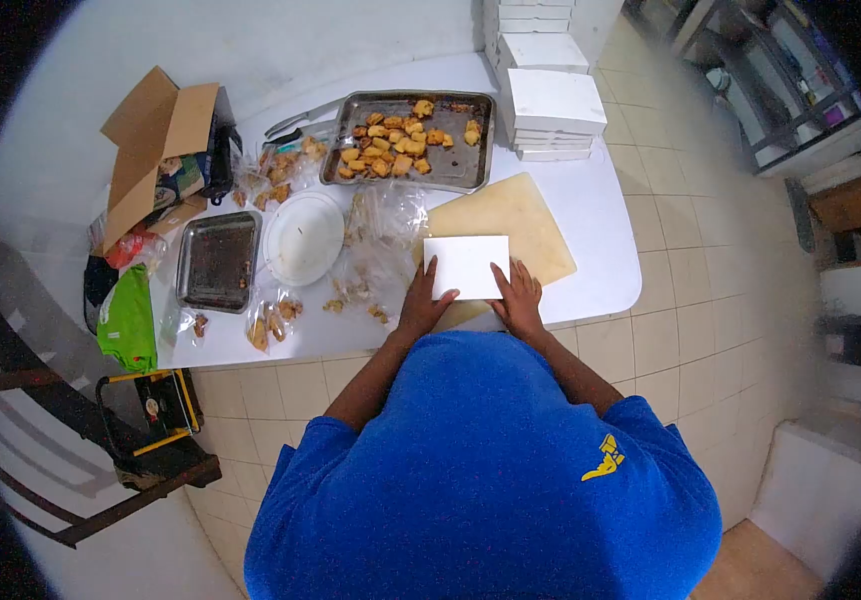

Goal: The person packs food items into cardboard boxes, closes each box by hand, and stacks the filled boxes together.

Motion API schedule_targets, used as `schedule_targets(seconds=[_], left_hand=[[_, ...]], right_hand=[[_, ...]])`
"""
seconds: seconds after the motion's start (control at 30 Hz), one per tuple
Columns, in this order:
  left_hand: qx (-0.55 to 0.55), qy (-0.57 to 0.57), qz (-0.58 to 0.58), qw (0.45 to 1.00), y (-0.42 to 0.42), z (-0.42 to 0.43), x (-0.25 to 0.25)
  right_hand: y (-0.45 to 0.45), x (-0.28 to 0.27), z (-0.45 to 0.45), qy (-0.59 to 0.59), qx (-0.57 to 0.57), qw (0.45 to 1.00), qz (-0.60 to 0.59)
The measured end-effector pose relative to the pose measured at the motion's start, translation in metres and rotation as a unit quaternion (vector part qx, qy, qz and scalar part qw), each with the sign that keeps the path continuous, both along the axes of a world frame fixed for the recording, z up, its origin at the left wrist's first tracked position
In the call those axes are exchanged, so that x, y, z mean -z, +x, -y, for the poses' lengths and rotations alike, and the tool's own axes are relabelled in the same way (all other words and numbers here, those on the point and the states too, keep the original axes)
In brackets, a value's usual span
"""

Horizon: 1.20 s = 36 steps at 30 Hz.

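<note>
A white cardboard box (466,266) sits over the front part of a cream cutting board (530,225), its plain top facing up. My left hand (423,303) grips its left side, with the thumb at the near left corner. On the opposite side, my right hand (518,303) holds the near right corner, fingers along the edge. The box looks closed, and its inside is hidden. Just left of it lie clear plastic bags (385,225) with crumbs around them. Beyond the board, a dark baking tray (410,140) carries several browned baked pieces (390,143).
Stacked white boxes (555,105) stand at the back right. Leftward are a white paper plate (302,240), a smaller dark tray (218,262), bagged baked pieces (272,318), a knife (285,137), an open brown carton (155,150) and a green bag (127,320).
</note>
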State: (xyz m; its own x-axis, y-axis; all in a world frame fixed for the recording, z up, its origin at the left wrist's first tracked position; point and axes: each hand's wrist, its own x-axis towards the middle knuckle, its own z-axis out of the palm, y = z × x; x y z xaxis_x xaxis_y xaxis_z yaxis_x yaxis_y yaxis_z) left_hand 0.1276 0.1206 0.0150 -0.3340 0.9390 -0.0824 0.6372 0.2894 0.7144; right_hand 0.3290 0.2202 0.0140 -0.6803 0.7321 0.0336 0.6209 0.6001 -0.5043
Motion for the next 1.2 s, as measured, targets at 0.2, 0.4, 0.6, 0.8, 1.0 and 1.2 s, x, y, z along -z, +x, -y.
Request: schedule_targets(seconds=[0.2, 0.4, 0.6, 0.8, 1.0, 1.2], left_hand=[[0.050, 0.055, 0.012, 0.997, -0.008, -0.026, -0.028], [0.066, 0.189, 0.001, 0.980, -0.011, -0.137, -0.112], [0.126, 0.245, -0.007, 0.961, 0.007, -0.191, -0.167], [0.157, 0.262, 0.011, 0.952, 0.021, -0.203, -0.134], [-0.044, 0.264, 0.052, 0.962, 0.001, -0.298, -0.132], [-0.092, -0.046, 0.353, 0.930, -0.018, -0.352, -0.131]], right_hand=[[0.006, -0.013, -0.032, 0.018, 0.005, 0.999, -0.035], [0.007, -0.102, -0.139, 0.117, 0.015, 0.974, -0.196], [0.023, -0.163, -0.180, -0.119, 0.085, 0.883, -0.447], [0.082, -0.100, -0.154, -0.323, 0.285, 0.694, -0.576], [0.117, -0.049, -0.091, -0.315, 0.363, 0.713, -0.510], [0.093, -0.048, -0.057, -0.349, 0.357, 0.698, -0.513]])
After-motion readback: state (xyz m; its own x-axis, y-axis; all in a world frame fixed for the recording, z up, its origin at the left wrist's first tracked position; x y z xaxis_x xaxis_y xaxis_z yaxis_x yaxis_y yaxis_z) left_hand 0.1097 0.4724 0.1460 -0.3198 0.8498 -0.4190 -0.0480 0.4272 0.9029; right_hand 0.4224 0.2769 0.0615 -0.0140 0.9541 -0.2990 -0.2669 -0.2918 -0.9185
